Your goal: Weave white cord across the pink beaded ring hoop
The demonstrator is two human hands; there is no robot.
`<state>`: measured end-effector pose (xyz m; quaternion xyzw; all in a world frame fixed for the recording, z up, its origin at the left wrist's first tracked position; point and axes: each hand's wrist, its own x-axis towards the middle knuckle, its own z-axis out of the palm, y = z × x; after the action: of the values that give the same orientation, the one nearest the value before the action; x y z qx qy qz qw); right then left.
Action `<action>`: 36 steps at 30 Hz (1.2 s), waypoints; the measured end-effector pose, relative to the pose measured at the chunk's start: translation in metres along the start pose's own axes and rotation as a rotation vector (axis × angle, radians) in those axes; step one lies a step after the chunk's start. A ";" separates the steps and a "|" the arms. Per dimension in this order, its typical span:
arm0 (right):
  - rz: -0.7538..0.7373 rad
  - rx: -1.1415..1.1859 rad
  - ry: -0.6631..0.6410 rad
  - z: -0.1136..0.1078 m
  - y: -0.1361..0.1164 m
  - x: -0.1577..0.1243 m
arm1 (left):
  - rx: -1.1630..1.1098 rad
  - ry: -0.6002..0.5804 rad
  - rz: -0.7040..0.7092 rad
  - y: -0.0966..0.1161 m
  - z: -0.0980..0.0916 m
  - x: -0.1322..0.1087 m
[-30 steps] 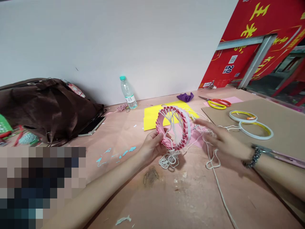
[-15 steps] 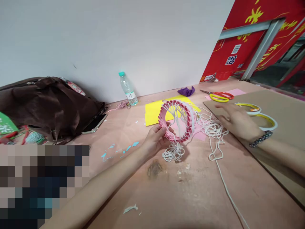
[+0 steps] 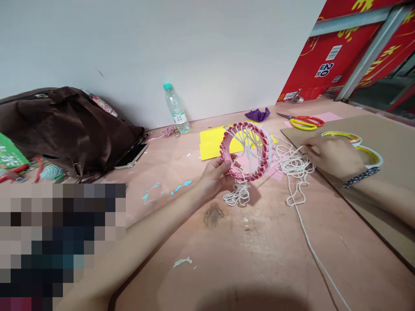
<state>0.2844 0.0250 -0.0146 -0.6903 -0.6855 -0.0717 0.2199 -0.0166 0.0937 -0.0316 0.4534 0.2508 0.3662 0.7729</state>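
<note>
My left hand (image 3: 220, 172) grips the lower left rim of a pink ring (image 3: 265, 149), thumb inside and fingers around it. The ring stands upright, its edge lined with small rolled pink tubes, and white strands fan across its opening. Loose white yarn (image 3: 295, 166) lies in a tangle to the right, and a smaller bundle of yarn (image 3: 238, 193) hangs or rests under the ring. At the right end of the tangle, my right hand (image 3: 339, 155) has its fingertips pinched together on a strand of the yarn; the fingertips are partly hidden.
Yellow paper (image 3: 210, 144) lies behind the ring. Scissors (image 3: 304, 122), a purple crumpled piece (image 3: 257, 114) and tape rolls (image 3: 372, 156) are beyond, the rolls on a brown board (image 3: 382, 203). A bottle (image 3: 177, 110), phone (image 3: 132, 157) and dark bag (image 3: 65, 129) stand left.
My right hand's fingers have gone from stretched out to pinched together at the yarn. My left hand still holds the ring. The whole view has shifted slightly.
</note>
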 end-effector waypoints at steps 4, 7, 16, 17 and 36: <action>-0.174 0.407 -0.221 -0.001 -0.044 -0.015 | 0.002 -0.024 0.008 0.000 0.002 -0.002; -0.317 0.624 -0.411 -0.006 -0.082 -0.025 | 0.014 -0.035 -0.006 0.000 0.002 -0.003; 0.004 0.203 -0.007 0.009 -0.004 0.000 | 0.026 -0.008 -0.003 0.001 0.003 -0.002; 0.009 0.221 0.005 0.011 -0.006 0.000 | 0.031 -0.014 -0.001 0.001 0.003 -0.002; -0.066 0.299 -0.077 0.001 -0.019 -0.004 | 0.017 -0.023 0.005 0.002 0.003 -0.002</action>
<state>0.2659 0.0209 -0.0133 -0.6293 -0.7187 0.0507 0.2912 -0.0163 0.0913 -0.0288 0.4648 0.2439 0.3606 0.7710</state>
